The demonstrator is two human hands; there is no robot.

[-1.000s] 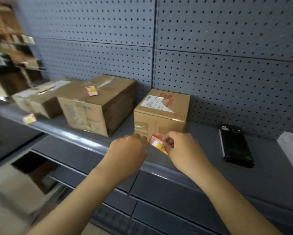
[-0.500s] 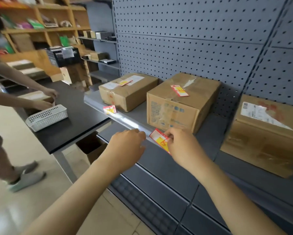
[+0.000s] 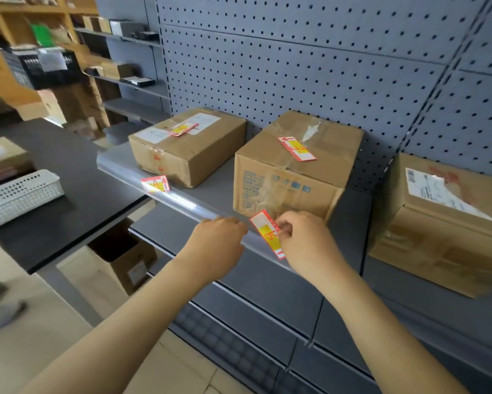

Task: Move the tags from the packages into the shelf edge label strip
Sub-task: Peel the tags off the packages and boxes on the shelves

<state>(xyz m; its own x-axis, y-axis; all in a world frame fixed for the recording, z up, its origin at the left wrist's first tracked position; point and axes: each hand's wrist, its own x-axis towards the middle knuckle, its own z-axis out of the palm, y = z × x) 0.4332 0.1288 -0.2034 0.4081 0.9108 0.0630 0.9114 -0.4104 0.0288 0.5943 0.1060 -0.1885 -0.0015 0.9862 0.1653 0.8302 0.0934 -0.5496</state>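
My right hand (image 3: pixel 304 243) pinches a red, white and yellow tag (image 3: pixel 267 233) against the clear label strip (image 3: pixel 188 204) on the grey shelf's front edge, just below the middle cardboard box (image 3: pixel 293 177). My left hand (image 3: pixel 216 245) rests curled on the strip right beside the tag; what its fingertips hold is hidden. Another tag (image 3: pixel 156 184) sits in the strip further left. One tag (image 3: pixel 297 148) lies on top of the middle box and one (image 3: pixel 183 129) on the left box (image 3: pixel 188 149). A third box (image 3: pixel 444 223) stands at the right.
A black counter (image 3: pixel 68 194) with a white perforated basket (image 3: pixel 20 196) juts out at the left. An open carton (image 3: pixel 125 260) sits on the floor under it. Wooden shelves with goods fill the far left. Lower grey shelves lie beneath my arms.
The view has swung left from the right-hand box to the middle box. Both hands travelled left along the strip with the tag, which now sits against the strip below the middle box.
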